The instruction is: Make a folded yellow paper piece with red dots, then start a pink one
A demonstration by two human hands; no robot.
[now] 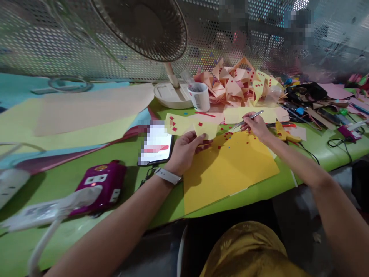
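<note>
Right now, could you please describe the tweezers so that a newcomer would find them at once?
Find the large golden-yellow sheet at the front of the green table. Near its far edge, the right hand holds the tweezers. Unlike the paper around them, they are slim, silvery and metallic-looking.

Pale wristband [168, 176], dark dots, left forearm [123, 219]; mustard-gold garment [248, 250], faint lighter pattern

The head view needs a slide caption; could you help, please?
Left hand holds red-marked yellow paper; right hand holds tweezers near scattered red pieces.
</note>
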